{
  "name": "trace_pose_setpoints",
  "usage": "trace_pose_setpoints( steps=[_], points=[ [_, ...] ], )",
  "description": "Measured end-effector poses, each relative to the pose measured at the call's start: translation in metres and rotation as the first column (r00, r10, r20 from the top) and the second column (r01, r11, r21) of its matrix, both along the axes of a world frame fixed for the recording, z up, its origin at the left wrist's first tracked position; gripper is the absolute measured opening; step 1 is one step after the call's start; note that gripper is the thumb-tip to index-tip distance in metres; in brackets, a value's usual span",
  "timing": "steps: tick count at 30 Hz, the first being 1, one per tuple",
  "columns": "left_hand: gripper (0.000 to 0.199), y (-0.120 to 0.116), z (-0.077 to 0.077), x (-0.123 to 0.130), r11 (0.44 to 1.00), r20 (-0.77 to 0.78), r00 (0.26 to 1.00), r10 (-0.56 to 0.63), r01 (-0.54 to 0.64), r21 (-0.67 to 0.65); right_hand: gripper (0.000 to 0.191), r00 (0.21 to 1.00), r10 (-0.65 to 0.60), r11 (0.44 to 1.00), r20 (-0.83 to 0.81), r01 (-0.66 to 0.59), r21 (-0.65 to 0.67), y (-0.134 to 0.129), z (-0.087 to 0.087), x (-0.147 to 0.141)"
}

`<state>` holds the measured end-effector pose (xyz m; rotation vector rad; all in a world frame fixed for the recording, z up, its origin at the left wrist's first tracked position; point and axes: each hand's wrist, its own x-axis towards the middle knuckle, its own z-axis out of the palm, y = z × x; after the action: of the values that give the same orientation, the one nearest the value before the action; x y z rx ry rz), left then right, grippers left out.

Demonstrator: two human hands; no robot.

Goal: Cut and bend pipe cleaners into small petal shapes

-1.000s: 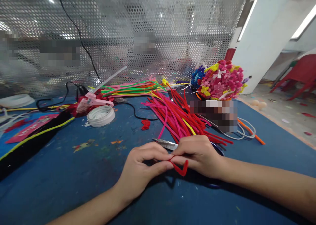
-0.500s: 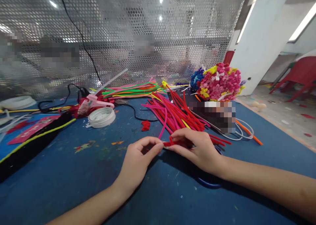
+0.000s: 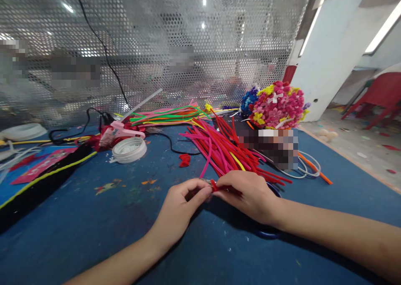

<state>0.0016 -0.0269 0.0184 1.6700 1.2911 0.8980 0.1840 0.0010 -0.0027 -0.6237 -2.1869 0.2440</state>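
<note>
A short folded piece of red pipe cleaner [image 3: 214, 185] shows between my fingertips, above the blue tabletop. My left hand [image 3: 178, 210] pinches one end of it with thumb and index finger. From the other side my right hand [image 3: 250, 197] grips the same piece, its palm facing down and hiding part of it. Just beyond my hands lies a loose bundle of red and pink pipe cleaners [image 3: 216, 151], with some yellow among them. A small bent red piece [image 3: 184, 160] rests left of the bundle. Under my right wrist, a dark blue loop [image 3: 269, 235] is mostly covered.
At the left are a pink glue gun [image 3: 123, 130] with a glue stick and a round white container [image 3: 129, 150] of small white bits. Green and pink pipe cleaners [image 3: 166, 116] lie by a perforated metal panel [image 3: 156, 39]. Fuzzy pink flowers [image 3: 278, 107] stand back right.
My hands have come closer together and slightly nearer to me. Less of the red pipe cleaner shows between them, and its upright loop has folded down.
</note>
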Motion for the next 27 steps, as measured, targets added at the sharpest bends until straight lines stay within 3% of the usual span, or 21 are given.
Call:
trace_pose_setpoints(
  steps=[8,13,16,19,21,23,24,26,27],
  points=[
    [0.019,0.002,0.0,-0.002,0.999,0.006,0.999,-0.032,0.032,-0.015,0.015,0.994,0.108,0.985,0.025,-0.11,0.129,0.002,0.0,0.002],
    [0.015,0.003,-0.001,-0.002,0.999,0.021,1.0,-0.003,0.004,-0.038,0.019,0.99,0.084,0.987,0.114,-0.098,0.127,0.0,0.004,0.004],
    [0.017,0.003,0.0,0.0,0.999,0.007,1.0,-0.008,0.008,-0.053,0.026,0.98,0.041,0.978,0.194,-0.079,0.193,-0.002,0.008,0.005],
    [0.019,0.004,0.0,0.0,1.0,-0.058,0.998,-0.002,0.002,-0.001,0.029,0.971,0.002,0.977,0.24,-0.053,0.207,-0.001,0.006,0.004],
    [0.019,0.006,-0.001,-0.004,0.993,-0.17,0.985,0.016,0.004,0.117,0.028,0.976,-0.008,0.992,0.219,-0.02,0.124,-0.001,0.006,0.001],
    [0.016,0.005,-0.001,-0.01,0.931,-0.335,0.942,0.003,0.12,0.345,0.023,0.987,0.004,0.998,0.158,0.005,-0.059,-0.003,0.009,-0.002],
    [0.014,0.003,-0.001,-0.014,0.857,-0.421,0.907,0.009,0.21,0.47,0.02,0.992,0.017,0.983,0.125,0.007,-0.186,-0.004,0.011,-0.004],
    [0.013,-0.004,-0.001,-0.019,0.663,-0.539,0.839,0.07,0.365,0.654,0.014,0.997,0.052,0.88,0.059,-0.018,-0.475,-0.008,0.019,-0.005],
    [0.016,-0.01,-0.001,-0.021,0.594,-0.559,0.821,0.118,0.393,0.702,0.013,0.997,0.077,0.777,0.02,-0.047,-0.628,-0.009,0.022,-0.006]
  ],
)
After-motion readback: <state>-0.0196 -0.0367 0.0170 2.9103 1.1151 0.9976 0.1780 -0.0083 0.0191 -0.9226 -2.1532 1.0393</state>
